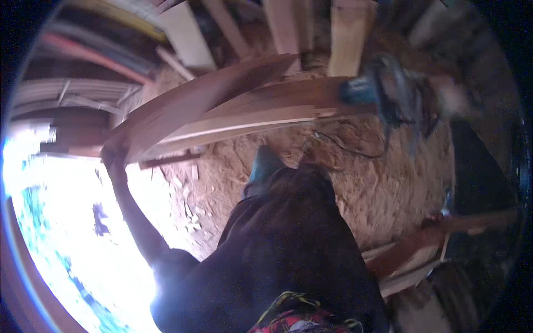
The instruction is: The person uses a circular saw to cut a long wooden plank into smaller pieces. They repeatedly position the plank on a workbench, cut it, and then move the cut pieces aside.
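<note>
While the left hand appeared clamped on the near end of a dark plank, the right hand could not be made out; a pale blur beside a power tool might have been a hand, but whose, I could not tell. From the left hand the dark plank ran forward and to the right, slanting over a second plank with a lighter edge. The power tool stood well to the right of the left hand, by the second plank's farther end, and a cord lay below it over wood shavings. Judging by this, the step in hand was shifting or turning the dark plank against the other, though blur hid which. The next move seemed to call for a firm left grip, control of the plank's free end, and room between that end and the tool
</note>
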